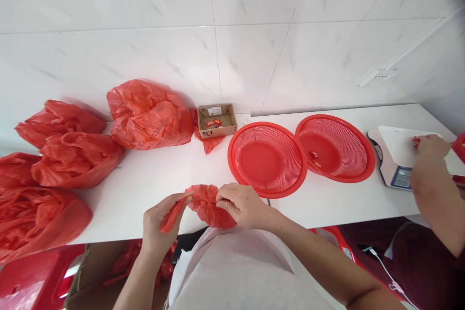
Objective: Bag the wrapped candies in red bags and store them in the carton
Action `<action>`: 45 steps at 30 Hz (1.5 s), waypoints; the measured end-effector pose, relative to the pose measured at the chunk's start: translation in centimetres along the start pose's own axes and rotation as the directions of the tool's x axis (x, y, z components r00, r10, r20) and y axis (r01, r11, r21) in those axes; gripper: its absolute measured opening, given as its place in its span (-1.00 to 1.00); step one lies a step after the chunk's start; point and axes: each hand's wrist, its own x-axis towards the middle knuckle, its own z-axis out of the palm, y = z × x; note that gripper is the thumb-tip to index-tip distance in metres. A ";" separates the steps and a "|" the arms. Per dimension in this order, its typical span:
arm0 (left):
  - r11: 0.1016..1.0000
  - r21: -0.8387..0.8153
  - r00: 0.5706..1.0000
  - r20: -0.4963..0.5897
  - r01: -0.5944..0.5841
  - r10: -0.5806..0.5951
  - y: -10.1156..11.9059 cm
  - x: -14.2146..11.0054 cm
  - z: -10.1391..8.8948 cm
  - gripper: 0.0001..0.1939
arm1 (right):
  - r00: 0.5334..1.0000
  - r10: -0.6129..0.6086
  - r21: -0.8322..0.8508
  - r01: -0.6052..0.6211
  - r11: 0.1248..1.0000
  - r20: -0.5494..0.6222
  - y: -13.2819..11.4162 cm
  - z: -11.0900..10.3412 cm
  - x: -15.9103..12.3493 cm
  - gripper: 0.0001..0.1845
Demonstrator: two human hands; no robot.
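I'm probably mid-gather, left hand [160, 220] and right hand [247, 206] both pinching this red bag [209, 209]; next bit needs steady tension imo.

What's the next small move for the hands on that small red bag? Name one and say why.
Probably draw the small red bag's gathered top snug: the right hand pinches its bunched plastic, while the left hand holds a loose red flap beside it.

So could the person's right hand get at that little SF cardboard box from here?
Probably yes: nothing seems to stand between the right hand and the SF cardboard box, though that hand is pinching the red plastic bag.
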 end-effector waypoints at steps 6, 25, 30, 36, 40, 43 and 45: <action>0.984 -0.073 0.986 0.057 0.161 -0.157 1.6 0.4 -0.6 -0.86 | 0.996 -0.016 0.080 0.024 0.997 -0.089 -0.4 0.2 0.5 -0.88; 0.932 -0.088 0.901 -0.238 0.353 -0.364 0.9 -5.0 -3.0 -0.81 | 0.970 -0.242 0.067 0.241 0.968 0.012 0.3 8.6 4.3 -0.77; 0.710 -0.403 0.588 -0.398 0.577 -0.704 -4.7 -10.5 -7.1 -0.68 | 0.998 -0.054 0.167 0.059 0.984 -0.034 2.1 7.7 3.3 -0.71; 0.469 -0.131 0.406 -0.337 0.873 -0.850 -12.1 -18.7 -7.0 -0.62 | 0.982 0.166 0.159 -0.178 0.971 0.086 4.6 6.9 1.6 -0.70; 0.305 -0.002 0.289 -0.318 0.952 -0.903 -14.8 -22.5 -6.1 -0.64 | 0.973 0.186 0.132 -0.203 0.970 0.134 5.1 7.3 0.8 -0.67; 0.215 0.054 0.220 -0.343 0.975 -0.913 -16.1 -24.9 -6.0 -0.69 | 0.969 0.196 0.100 -0.212 0.972 0.148 5.6 7.6 0.5 -0.66; 0.161 0.096 0.185 -0.367 0.982 -0.912 -16.6 -26.5 -5.9 -0.70 | 0.967 0.198 0.078 -0.212 0.974 0.158 6.0 7.7 0.3 -0.67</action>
